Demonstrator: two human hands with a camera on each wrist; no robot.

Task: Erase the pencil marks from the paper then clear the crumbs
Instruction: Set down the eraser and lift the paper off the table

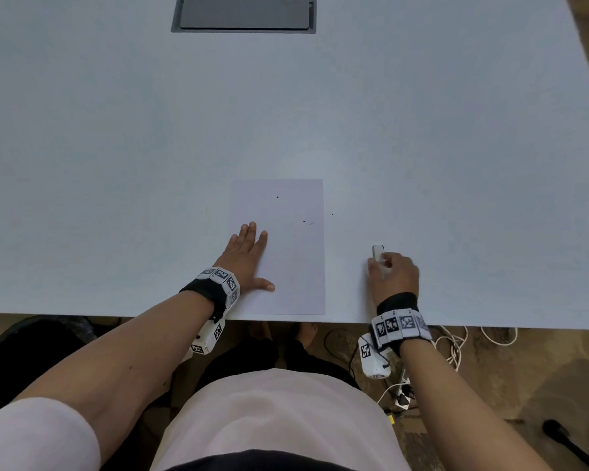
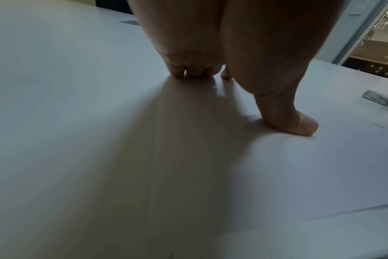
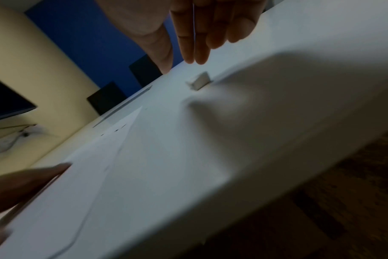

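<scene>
The thin, floppy paper (image 1: 288, 266) lies flat under the left hand (image 1: 249, 256), whose grip is spread open, while the right hand (image 1: 393, 275), fingers loose, hovers over the small, light eraser (image 1: 377, 252) on the worktop (image 1: 422, 130), best pinched by its long sides.

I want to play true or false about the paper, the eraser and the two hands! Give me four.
1. The left hand lies flat on the paper. True.
2. The eraser sits on the paper. False: it lies on the table, right of the paper.
3. The right hand squeezes the eraser tight. False: the right wrist view shows its fingers straight, just above the eraser.
4. Little dark bits lie on the paper. True.
</scene>
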